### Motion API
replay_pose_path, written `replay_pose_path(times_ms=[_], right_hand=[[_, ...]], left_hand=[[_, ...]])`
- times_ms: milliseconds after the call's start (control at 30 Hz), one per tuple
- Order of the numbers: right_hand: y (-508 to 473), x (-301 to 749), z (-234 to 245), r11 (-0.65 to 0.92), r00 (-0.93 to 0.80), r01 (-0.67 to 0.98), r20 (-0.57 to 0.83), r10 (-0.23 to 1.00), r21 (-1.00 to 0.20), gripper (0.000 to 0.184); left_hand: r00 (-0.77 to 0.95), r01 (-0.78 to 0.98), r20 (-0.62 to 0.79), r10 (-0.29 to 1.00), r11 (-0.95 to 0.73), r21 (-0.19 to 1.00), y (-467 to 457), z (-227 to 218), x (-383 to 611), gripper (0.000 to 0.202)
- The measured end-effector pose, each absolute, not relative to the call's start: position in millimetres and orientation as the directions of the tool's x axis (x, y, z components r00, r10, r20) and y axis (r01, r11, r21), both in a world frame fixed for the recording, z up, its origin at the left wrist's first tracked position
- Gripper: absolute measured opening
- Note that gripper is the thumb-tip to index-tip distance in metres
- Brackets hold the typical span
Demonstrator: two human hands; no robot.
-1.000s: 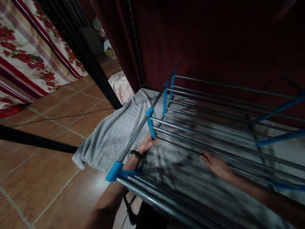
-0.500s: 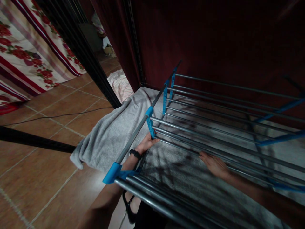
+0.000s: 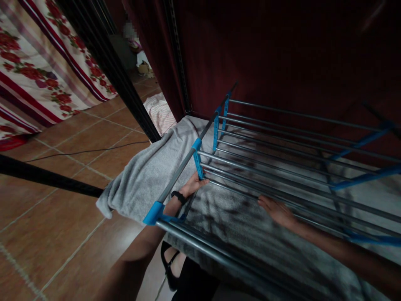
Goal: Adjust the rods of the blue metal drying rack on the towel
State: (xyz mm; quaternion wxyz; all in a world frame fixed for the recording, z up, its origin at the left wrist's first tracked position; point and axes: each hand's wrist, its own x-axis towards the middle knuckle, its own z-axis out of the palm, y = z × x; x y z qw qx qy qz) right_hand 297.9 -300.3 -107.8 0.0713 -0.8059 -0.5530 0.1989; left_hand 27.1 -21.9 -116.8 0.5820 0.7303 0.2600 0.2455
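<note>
A rack of grey metal tubes with blue plastic connectors, probably a shoe rack (image 3: 257, 164), lies across a grey blanket (image 3: 142, 175). My left hand (image 3: 193, 184), with a dark band on the wrist, closes around the lower end of a blue bracket (image 3: 198, 166) where a tube meets it. The thumb lies along that tube. Further right, my right hand (image 3: 277, 211) has its fingers curled on the same lower metal tube (image 3: 233, 190); its far fingertips are hidden. The near blue corner connector (image 3: 154, 213) sits above my left forearm.
Black metal posts (image 3: 125, 83) stand at the left, with a dark red curtain (image 3: 282, 54) behind the rack. A thin cable (image 3: 94, 149) crosses the tiled floor (image 3: 62, 217). A striped cloth (image 3: 161, 110) and a floral curtain (image 3: 46, 75) are beyond. My sandalled foot (image 3: 171, 261) is below.
The near blue corner has shifted up and slightly right, and the rack's far right end a little left. Both hands keep nearly the same places; the right one sits slightly further left.
</note>
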Motion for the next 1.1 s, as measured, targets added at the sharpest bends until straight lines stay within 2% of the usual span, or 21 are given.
replay_pose_path(times_ms=[200,400,500,867,1100], right_hand=[[-304.8,293.6,-101.7,-0.368,0.283,0.872,-0.28,0.917,-0.323,0.039],[-307.8,295.0,-104.1,-0.354,0.287,0.898,-0.262,0.921,-0.261,0.037],[-307.7,299.8,-110.8,-0.341,0.275,0.907,-0.269,0.923,-0.245,0.037],[-313.3,306.6,-121.9,-0.354,0.281,0.912,-0.31,0.908,-0.207,0.052],[-317.5,308.9,-127.6,-0.375,0.303,0.901,-0.302,0.904,-0.217,0.053]], left_hand=[[0.776,0.05,0.07,0.627,-0.171,0.984,-28.2,-103.4,28.4,0.052],[0.723,0.14,0.204,0.66,-0.43,0.892,-14.4,-118.4,26.7,0.055],[0.71,0.227,0.215,0.671,-0.506,0.832,-11.1,-125.3,21.9,0.052],[0.715,0.337,0.219,0.664,-0.602,0.724,-15.1,-132.5,18.0,0.055],[0.719,0.35,0.252,0.648,-0.65,0.675,-17.0,-125.7,16.1,0.055]])
